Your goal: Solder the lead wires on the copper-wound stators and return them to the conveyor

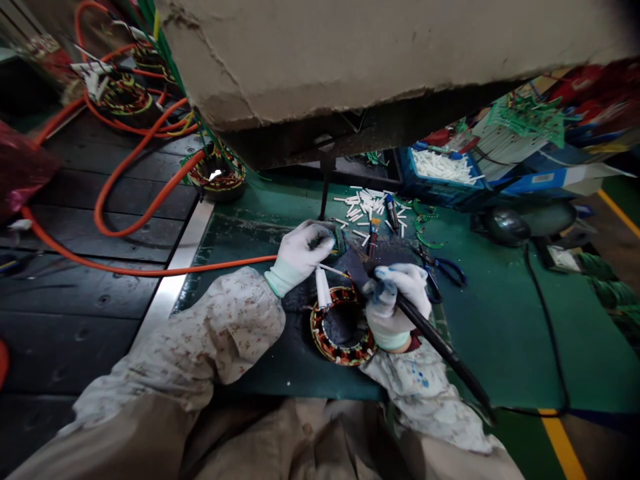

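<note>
A ring-shaped motor stator [344, 353] with copper windings lies on the green mat in front of me. A white sleeve [323, 288] stands up from its far left edge. Just beyond it, my gloved left hand [303, 253] is closed in a pinch, and what its fingertips hold is too small to make out. An orange cable [225, 267] runs from the left up to this hand. My gloved right hand [399, 300], right of the stator, is wrapped round a soldering iron [440, 347], whose black handle slopes down to the right. Its tip is hard to see.
White tube pieces [367, 205], a marker [391, 212] and a brush [373, 237] lie beyond my hands. Blue-handled pliers [450, 270] are at right. A blue bin [440, 190] holds more tubes. Cardboard [375, 53] overhangs the work. Another stator [217, 187] sits at left.
</note>
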`<state>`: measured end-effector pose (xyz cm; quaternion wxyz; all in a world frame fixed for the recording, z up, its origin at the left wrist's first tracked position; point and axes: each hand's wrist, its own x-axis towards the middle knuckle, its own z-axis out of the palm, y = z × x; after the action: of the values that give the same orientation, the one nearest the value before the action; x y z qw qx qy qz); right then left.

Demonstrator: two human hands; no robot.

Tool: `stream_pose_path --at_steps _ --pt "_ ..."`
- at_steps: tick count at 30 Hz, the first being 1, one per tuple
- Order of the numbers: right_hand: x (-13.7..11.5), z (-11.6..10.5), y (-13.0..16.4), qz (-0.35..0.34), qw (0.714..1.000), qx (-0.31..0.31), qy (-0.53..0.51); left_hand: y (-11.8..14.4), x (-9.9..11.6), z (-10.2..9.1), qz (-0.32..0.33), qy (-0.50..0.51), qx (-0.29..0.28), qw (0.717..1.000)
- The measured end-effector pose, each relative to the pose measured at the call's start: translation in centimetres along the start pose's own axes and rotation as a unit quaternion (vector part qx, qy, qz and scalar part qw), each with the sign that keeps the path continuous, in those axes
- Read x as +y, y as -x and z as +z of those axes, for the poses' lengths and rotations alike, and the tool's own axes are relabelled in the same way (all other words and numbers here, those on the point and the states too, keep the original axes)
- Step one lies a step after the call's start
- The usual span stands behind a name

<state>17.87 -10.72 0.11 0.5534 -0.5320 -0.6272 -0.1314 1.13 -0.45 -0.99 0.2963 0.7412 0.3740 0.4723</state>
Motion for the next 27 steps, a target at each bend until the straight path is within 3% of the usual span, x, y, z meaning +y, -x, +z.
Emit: stream_pose_path --at_steps 4,8,10,14,17,20,24,27 --pt "5.1 1.8 -2.5 0.106 0.979 -0.061 0.163 0.0 0.0 0.1 -0.001 -0.001 0.002 1.0" --pt "10.8 4.1 -5.2 0.243 0.874 -0.264 0.329 0.0 -0.3 0.2 0.012 0.003 0.01 1.0" --pt "12.0 4.4 -5.7 0.265 0.842 -0.313 0.35 0.0 -0.4 0.2 0.004 -0.001 0.01 1.0" --pt "10.6 2.4 -4.8 0.269 0.832 -0.297 0.383 0.0 -0.3 0.2 -0.007 0.001 0.007 1.0" --pt "8.3 0.0 -3.2 0.236 0.809 -0.344 0.415 0.0 -0.1 0.0 -0.004 -0.012 0.001 1.0" --pt "6.9 -0.9 -2.0 0.233 0.798 -0.377 0.408 -0.1 -0.1 0.0 0.001 -0.049 -0.007 0.999" --pt "6.9 -0.1 -2.1 0.267 0.82 -0.347 0.367 -0.2 -0.7 0.1 0.025 -0.084 -0.032 0.996" --pt "6.5 -0.5 -2.1 0.286 0.861 -0.286 0.309 -0.3 -1.5 0.2 0.029 -0.06 -0.122 0.99"
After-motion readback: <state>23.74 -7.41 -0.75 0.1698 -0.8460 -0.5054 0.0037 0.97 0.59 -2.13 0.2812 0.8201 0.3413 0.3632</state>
